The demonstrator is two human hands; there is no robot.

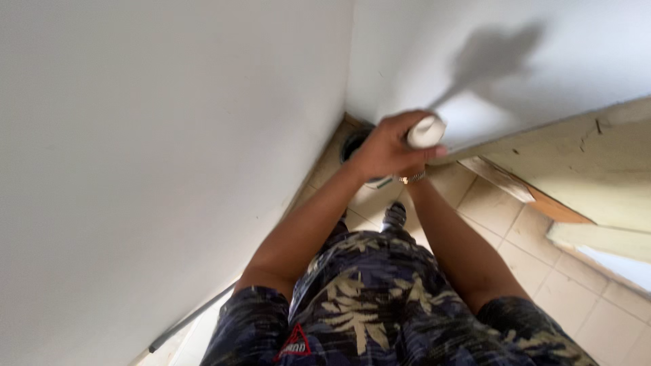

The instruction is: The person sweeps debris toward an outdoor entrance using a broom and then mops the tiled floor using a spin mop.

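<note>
Here, nearest you, your two forearms rise over your leaf-patterned dark shirt (366, 298). Your left hand (386, 146) is clenched around a white cylindrical roll (427, 131), held up near the corner where the two white walls (169, 135) meet; your right hand hides behind it, grip unclear. It looks like mid-handling; any next move needs firm hold. Beyond, a dark round bucket (354, 141) sits in the corner of the beige tiled floor (495, 210).
</note>
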